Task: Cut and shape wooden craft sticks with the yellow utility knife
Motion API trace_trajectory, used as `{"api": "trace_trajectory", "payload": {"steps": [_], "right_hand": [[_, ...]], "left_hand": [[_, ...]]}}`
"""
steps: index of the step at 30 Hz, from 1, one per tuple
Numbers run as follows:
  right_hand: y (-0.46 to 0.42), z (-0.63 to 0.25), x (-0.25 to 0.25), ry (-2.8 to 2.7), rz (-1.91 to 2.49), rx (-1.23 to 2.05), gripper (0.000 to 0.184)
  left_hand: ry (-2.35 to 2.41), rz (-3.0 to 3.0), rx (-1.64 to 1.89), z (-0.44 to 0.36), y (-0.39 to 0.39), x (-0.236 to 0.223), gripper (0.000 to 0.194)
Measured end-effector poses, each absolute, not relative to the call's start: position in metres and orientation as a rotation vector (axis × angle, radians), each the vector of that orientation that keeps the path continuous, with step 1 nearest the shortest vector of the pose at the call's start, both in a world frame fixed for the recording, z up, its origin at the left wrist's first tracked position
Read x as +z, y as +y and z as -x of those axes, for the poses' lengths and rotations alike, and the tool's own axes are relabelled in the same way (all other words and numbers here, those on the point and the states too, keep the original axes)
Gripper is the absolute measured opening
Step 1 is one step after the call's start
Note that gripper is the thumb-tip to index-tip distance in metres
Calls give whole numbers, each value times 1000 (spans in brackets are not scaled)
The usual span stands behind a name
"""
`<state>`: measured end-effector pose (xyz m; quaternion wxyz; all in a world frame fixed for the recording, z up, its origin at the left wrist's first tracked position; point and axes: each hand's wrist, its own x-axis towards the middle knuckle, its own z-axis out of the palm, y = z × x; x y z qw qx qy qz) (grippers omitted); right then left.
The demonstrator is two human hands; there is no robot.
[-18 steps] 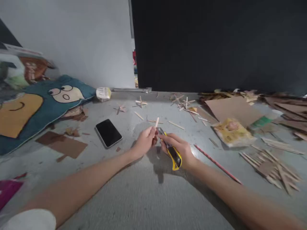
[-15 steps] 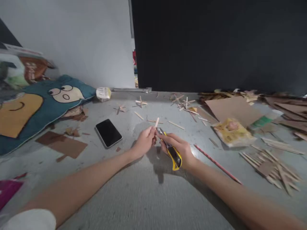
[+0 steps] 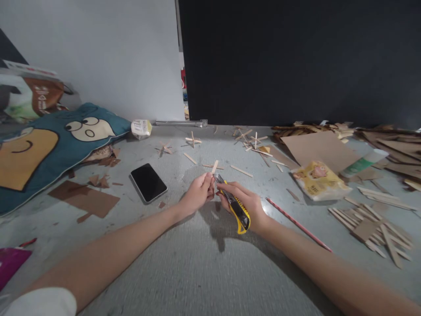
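Note:
My left hand point(image 3: 196, 195) pinches a short wooden craft stick point(image 3: 215, 167), which points up and away from me. My right hand point(image 3: 247, 204) is wrapped round a yellow and black utility knife point(image 3: 237, 210). The knife's tip rests against the lower part of the stick, right beside my left fingertips. Both hands hover just above the grey floor point(image 3: 204, 263) in the middle of the view.
A black phone point(image 3: 148, 182) lies left of my hands, a red pencil point(image 3: 297, 224) to the right. Loose sticks point(image 3: 241, 171) litter the floor beyond. A yellow packet point(image 3: 320, 181), cardboard sheets point(image 3: 320, 149) and a stick pile point(image 3: 373, 226) sit right; a cushion point(image 3: 49, 149) and brown cardboard scraps point(image 3: 86, 199) left.
Both hands stay in place with the knife tip against the stick; only the camera view has steadied slightly.

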<state>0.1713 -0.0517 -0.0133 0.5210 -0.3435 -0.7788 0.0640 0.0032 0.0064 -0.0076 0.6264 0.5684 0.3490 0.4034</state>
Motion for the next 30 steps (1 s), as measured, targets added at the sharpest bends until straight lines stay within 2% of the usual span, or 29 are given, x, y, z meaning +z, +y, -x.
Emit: {"api": "trace_trajectory", "payload": {"steps": [19,30], "right_hand": [[-50,-174,-5,-1876,821,211,24],[-61,-176,-4,-1736,973,116,16]], "left_hand": [[808,-1366,936,-1,3,1,54],[1063,-1782,916,0,-10,5,51]]}}
